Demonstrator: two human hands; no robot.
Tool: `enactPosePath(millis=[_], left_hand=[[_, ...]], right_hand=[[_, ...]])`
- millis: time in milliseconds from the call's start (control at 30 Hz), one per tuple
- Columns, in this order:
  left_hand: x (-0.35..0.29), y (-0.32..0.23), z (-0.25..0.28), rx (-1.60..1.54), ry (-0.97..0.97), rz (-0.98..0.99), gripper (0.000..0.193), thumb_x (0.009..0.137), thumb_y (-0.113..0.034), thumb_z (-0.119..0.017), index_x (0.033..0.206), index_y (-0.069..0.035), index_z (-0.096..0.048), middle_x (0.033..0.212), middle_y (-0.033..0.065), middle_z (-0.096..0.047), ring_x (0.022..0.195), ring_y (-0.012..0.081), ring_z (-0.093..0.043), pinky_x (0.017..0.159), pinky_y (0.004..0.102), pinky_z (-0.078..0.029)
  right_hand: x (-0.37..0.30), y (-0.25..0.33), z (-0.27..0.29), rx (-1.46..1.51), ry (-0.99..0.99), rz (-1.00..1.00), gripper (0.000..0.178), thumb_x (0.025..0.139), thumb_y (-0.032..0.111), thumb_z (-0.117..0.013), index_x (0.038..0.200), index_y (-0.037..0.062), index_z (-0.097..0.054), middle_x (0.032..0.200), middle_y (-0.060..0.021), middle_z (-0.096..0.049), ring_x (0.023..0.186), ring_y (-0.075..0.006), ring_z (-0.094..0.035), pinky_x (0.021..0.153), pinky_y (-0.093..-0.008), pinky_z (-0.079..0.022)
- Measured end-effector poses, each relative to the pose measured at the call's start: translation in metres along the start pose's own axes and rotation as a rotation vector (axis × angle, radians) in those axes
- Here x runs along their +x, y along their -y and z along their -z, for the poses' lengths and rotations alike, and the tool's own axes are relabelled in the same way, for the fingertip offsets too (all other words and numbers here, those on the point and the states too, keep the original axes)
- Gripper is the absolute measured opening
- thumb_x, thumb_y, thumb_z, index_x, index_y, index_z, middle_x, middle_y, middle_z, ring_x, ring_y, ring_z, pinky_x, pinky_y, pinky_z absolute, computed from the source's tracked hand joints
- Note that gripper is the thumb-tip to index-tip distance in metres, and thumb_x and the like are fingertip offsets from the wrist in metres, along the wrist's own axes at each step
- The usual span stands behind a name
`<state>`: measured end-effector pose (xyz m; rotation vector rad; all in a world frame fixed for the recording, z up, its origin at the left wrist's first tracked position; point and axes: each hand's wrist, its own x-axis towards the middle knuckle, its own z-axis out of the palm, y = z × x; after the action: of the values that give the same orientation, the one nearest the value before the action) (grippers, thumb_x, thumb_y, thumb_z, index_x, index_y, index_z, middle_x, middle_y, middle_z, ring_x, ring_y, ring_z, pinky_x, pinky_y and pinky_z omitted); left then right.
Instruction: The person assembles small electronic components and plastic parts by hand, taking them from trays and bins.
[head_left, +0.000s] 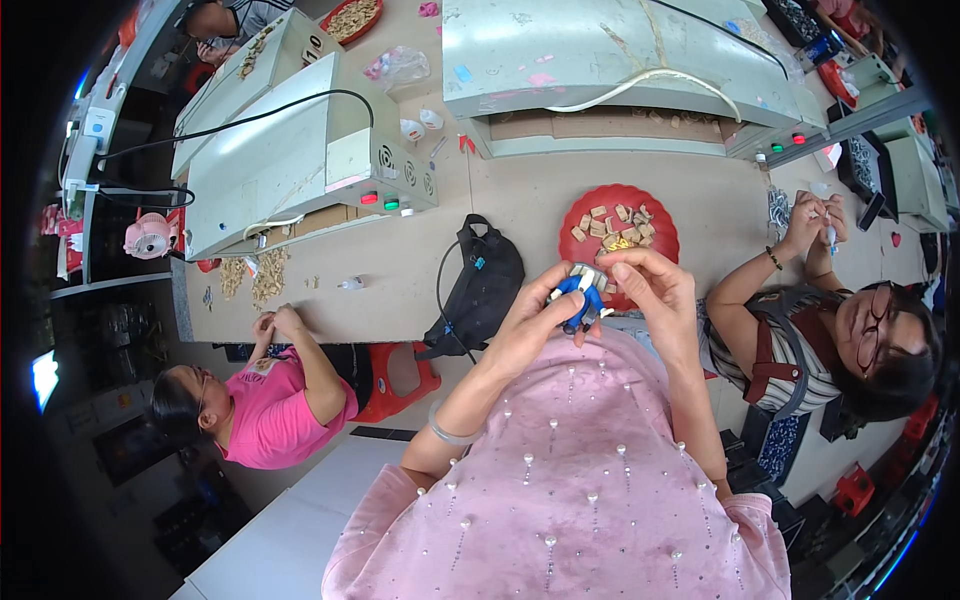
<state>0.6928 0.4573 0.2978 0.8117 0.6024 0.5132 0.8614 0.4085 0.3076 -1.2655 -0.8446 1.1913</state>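
In front of my chest, a small toy figure in blue, white and grey (582, 290) is gripped between the thumb and fingers of my left hand (535, 318). My right hand (662, 292) is closed at the figure's upper right side, thumb and forefinger brought together. Whatever lies between those right fingertips is too small to make out. Just beyond both hands sits a red scalloped plate (572, 235), partly covered by my right hand. It holds several small tan pieces (598, 222) and some yellow ones (622, 241).
A black bag (478, 290) lies on the table left of my hands. Pale metal machines (600, 60) with openings stand along the far side. A co-worker in pink (290, 400) sits at left, another in stripes (800, 345) at right. A small bottle (352, 283) lies at left.
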Motion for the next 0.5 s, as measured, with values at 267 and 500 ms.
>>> enactPosePath(millis=[267, 500], left_hand=[[0.0001, -0.0005, -0.0039, 0.005, -0.011, -0.013, 0.022, 0.096, -0.013, -0.047, 0.110, 0.003, -0.049, 0.087, 0.0077, -0.057, 0.072, 0.0140, -0.061, 0.055, 0.0252, -0.049], [0.0009, 0.0009, -0.0095, 0.132, -0.062, -0.084, 0.020, 0.094, -0.009, -0.050, 0.109, 0.004, -0.049, 0.087, 0.0076, -0.057, 0.072, 0.0103, -0.060, 0.055, 0.0238, -0.049]], right_hand=[[0.0036, 0.0007, -0.0021, -0.021, 0.053, 0.032, 0.017, 0.090, 0.012, -0.061, 0.100, -0.0013, -0.067, 0.089, -0.0032, -0.063, 0.078, -0.0075, -0.060, 0.066, -0.0199, -0.049], [0.0042, 0.0020, -0.0022, 0.006, 0.040, 0.006, 0.016, 0.090, 0.011, -0.061, 0.099, -0.0017, -0.067, 0.090, -0.0038, -0.062, 0.079, -0.0081, -0.061, 0.068, -0.0208, -0.050]])
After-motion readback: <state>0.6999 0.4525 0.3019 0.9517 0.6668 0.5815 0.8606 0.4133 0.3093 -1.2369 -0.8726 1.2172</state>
